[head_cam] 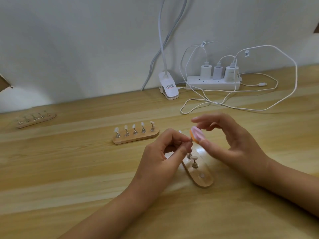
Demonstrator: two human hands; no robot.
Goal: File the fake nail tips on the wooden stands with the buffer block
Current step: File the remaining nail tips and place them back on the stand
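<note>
At the near centre of the counter [69,169], the left hand [162,152] hovers just above the near wooden stand [208,182]. Its fingers [177,138] are curled, and thumb and forefinger pinch a small metal peg [190,139] clear of that stand. The nail tip on the peg is too blurred to make out. Holding the peg free of the stand probably gives the block access to every edge of the tip.

The right hand [236,142] pinches the buffer block [196,136] between the thumb and the middle fingers, with the forefinger extended off the block. The block's face lies touching or just beside the peg. Judged step: filing one tip.

Two pegs [194,161] stand on the near stand, beside a bare round seat [202,175]. Farther off to the left, a second stand [136,139] carries five upright tips. A third stand [36,120] lies at far left, well apart. A power strip [212,84] and a clip lamp [169,88] sit against the far wall.
</note>
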